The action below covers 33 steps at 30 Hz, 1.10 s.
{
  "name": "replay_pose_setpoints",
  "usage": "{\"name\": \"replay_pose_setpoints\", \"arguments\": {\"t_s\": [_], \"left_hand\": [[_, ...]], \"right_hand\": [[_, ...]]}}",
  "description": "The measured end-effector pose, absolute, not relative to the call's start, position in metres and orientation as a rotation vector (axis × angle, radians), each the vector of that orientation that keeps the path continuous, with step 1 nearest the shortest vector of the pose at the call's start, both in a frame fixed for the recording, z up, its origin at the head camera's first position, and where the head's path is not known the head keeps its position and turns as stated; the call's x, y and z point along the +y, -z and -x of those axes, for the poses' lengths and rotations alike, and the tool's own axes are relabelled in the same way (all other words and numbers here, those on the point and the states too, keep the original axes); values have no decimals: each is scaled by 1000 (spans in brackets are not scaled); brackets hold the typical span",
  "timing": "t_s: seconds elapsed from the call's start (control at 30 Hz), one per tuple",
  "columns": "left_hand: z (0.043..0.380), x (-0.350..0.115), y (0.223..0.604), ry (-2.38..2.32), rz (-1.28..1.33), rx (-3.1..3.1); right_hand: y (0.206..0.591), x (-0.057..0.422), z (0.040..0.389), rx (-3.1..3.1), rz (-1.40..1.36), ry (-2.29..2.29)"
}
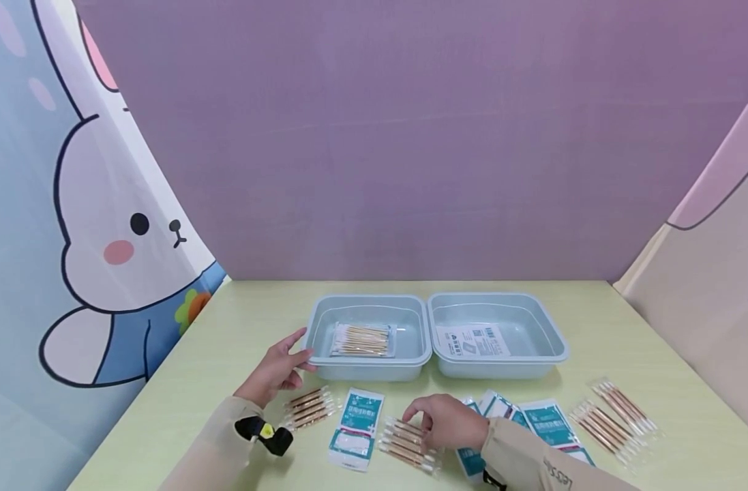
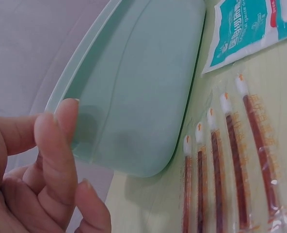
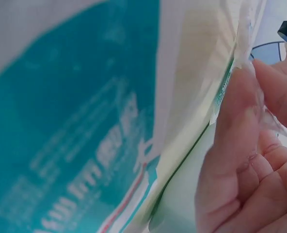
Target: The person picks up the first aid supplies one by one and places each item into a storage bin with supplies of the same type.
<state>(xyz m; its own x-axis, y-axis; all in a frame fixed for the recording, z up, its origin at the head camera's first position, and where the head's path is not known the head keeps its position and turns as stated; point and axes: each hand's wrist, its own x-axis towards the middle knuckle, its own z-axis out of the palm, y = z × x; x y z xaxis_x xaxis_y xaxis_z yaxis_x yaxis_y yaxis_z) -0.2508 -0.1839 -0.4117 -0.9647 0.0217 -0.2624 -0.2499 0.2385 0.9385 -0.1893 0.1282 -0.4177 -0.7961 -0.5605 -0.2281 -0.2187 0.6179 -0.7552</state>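
Note:
My left hand [image 1: 277,370] is at the left end of the left pale-blue plastic basin [image 1: 369,370], thumb and forefinger gripping its rim; its other fingers are bent in the left wrist view. Inside that basin lies a clear pack of wooden-stick cotton swabs [image 1: 364,340]. With thumb and forefinger my right hand [image 1: 452,423] pinches the clear wrapper of a pack of iodine swabs [image 1: 404,447], brown tubes with white tips. Between the hands are a teal-and-white gauze packet [image 1: 356,426] and another iodine swab pack [image 2: 221,165], just below the left hand.
The right pale-blue basin [image 1: 496,369] stands beside the left one, a printed label [image 1: 472,340] inside. Several gauze packets [image 1: 548,423] lie beyond and partly under the right forearm. More iodine swab packs [image 1: 625,408] are at the far right. A purple panel [image 1: 410,150] closes off the table's back.

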Motion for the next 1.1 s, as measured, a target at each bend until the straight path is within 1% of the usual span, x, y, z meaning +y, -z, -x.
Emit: {"name": "replay_pose_setpoints", "arguments": {"t_s": [0.5, 0.67, 0.9, 1.1], "left_hand": [[250, -184, 410, -1804, 216, 2283], [250, -183, 411, -1794, 189, 2288], [249, -182, 410, -1787, 158, 2308], [248, -182, 410, -1792, 152, 2306]], "right_hand": [[414, 131, 191, 2346, 638, 1163], [405, 131, 194, 2352, 671, 1189], [389, 127, 197, 2353, 802, 1231], [378, 122, 201, 2423, 762, 1268]]}}
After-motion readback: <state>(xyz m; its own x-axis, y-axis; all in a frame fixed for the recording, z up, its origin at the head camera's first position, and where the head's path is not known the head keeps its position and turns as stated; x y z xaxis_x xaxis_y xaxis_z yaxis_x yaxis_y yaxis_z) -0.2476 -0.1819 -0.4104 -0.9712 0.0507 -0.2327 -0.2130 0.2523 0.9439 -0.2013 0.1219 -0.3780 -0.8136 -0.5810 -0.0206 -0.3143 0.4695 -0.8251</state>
